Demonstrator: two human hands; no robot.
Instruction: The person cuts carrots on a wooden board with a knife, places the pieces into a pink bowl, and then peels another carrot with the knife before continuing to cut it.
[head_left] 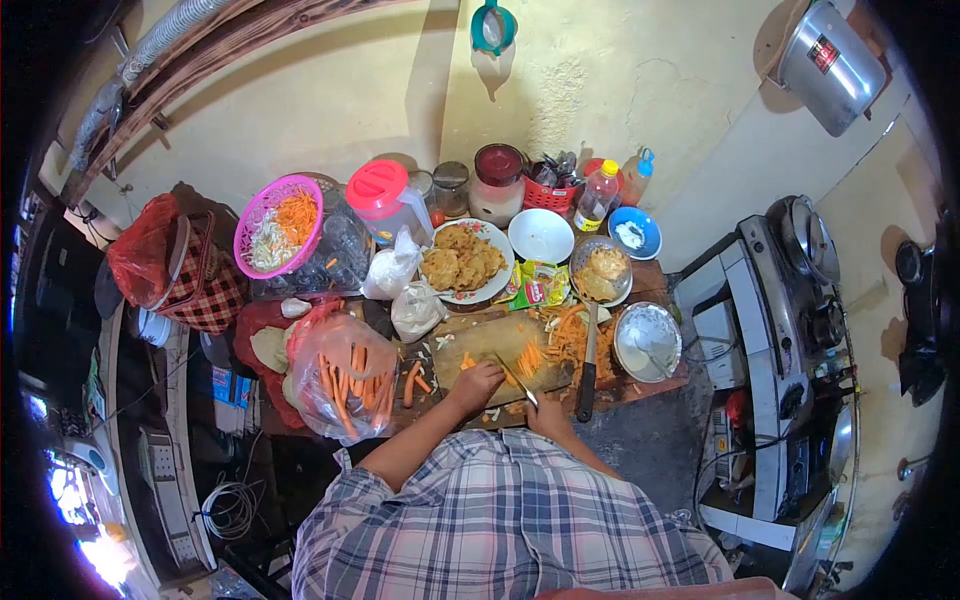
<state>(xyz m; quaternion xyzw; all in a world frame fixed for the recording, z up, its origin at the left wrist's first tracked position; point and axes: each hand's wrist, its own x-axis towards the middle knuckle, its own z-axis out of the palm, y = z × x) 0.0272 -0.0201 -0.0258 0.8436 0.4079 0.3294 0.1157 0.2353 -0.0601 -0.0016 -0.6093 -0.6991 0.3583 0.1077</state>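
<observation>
My left hand [478,385] is closed on the left part of a wooden cutting board [463,347]; what its fingers press is too small to make out. My right hand [547,415] is wrapped round the handle of a knife [517,381], whose blade slants up and left across the board toward my left hand. Cut carrot sticks [531,357] lie just beyond the blade. Right of the board is a heap of carrot peelings [569,342]. A clear plastic bag of carrots [345,385] stands left of my left hand, with a few loose carrots [411,382] between.
Behind the board are a plate of fried fritters [463,262], a white bowl [541,237] and a pink-lidded jug [385,205]. A pink basket of shredded vegetables [280,228] is back left. A black-handled skimmer [588,375] and a white bowl [647,343] lie right; a stove [790,280] is farther right.
</observation>
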